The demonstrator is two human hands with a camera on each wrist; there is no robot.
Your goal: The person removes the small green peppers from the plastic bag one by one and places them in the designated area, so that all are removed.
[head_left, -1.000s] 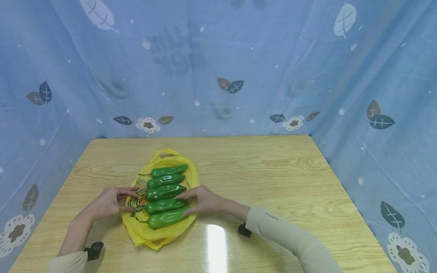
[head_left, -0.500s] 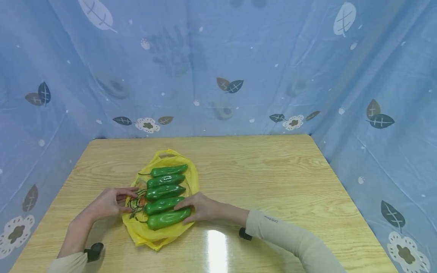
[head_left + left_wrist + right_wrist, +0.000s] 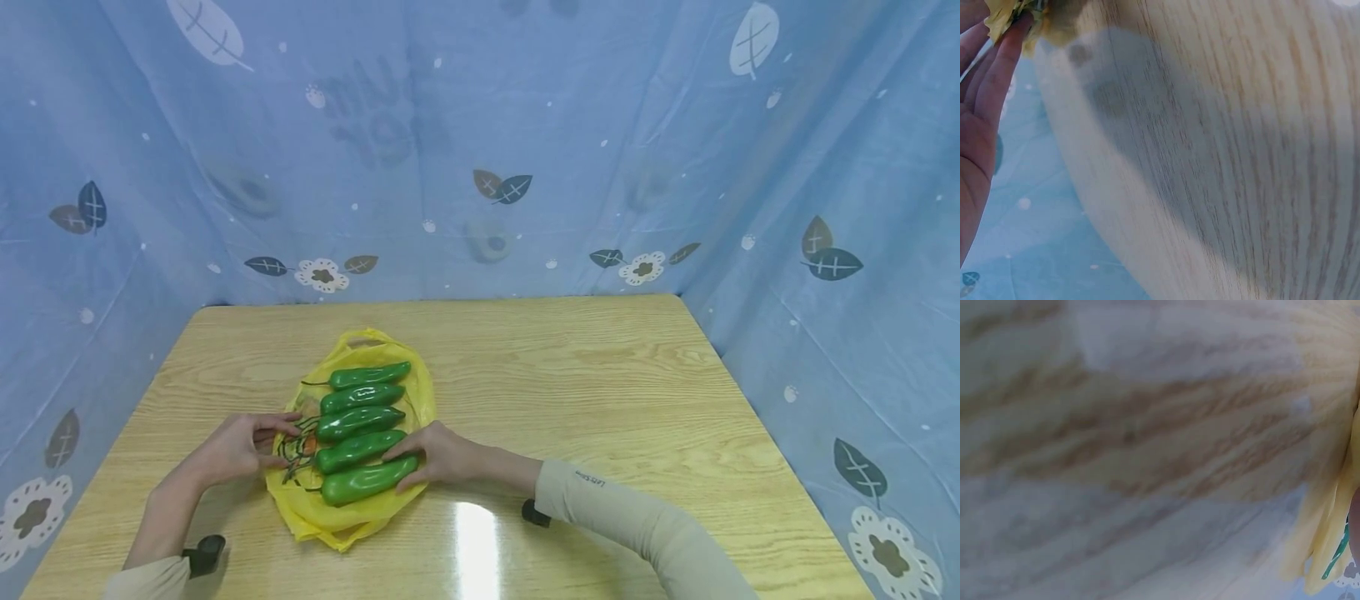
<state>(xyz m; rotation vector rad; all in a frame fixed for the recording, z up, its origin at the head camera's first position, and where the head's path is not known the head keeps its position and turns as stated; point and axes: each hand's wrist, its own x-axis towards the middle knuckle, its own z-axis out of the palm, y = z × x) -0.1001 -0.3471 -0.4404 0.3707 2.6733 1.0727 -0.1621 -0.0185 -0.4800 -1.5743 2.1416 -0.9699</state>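
Several long green peppers lie side by side on a flattened yellow plastic bag, stems to the left. My right hand grips the tip of the nearest green pepper between thumb and fingers. At the stem end, my left hand rests against the bag's left edge, thumb and fingers spread apart beside the tangled stems. The left wrist view has its long fingers touching the crumpled yellow plastic. Only a strip of the bag and a sliver of green pepper appear in the right wrist view.
The wooden table extends to the right of the bag. A blue leaf-print curtain surrounds its back and sides. A dark device sits at the left wrist, another under the right.
My right hand has shifted slightly down and left, closing round the nearest pepper's tip. The near peppers now lie a little further left. The left hand has stayed in place.
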